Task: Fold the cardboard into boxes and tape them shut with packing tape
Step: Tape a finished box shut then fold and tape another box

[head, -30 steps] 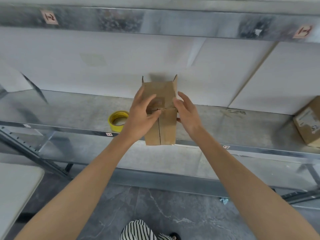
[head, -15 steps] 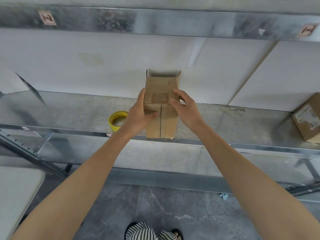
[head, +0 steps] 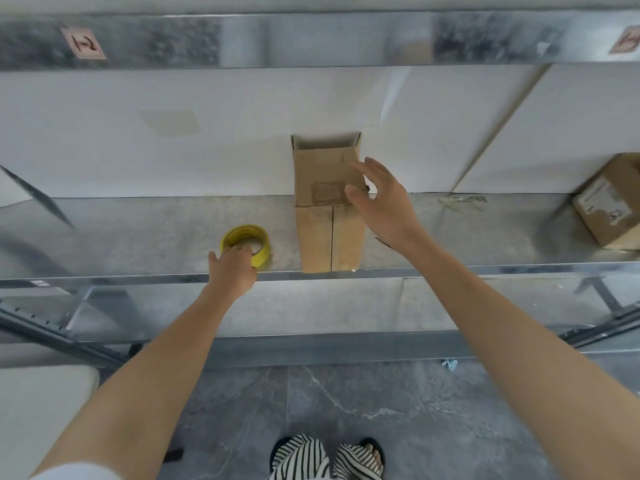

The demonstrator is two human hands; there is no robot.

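item: cardboard box (head: 325,237) on shelf (head: 138,230), just left of the spread fingers of right hand (head: 384,206); contact unclear. left hand (head: 232,270) fingers curl over tape roll (head: 246,241), near rim. risk: unpinned flaps may spring open, and the box may topple.

Both arms are bare from the wrists of the left hand (head: 232,271) and the right hand (head: 384,206) back past the elbows. A short white fabric sleeve (head: 69,474) shows at the upper end of the left arm. Lower down, loose trouser legs with black-and-white stripes (head: 301,459) fall over black open-toed sandals (head: 375,449), and bare toes show on the right foot.
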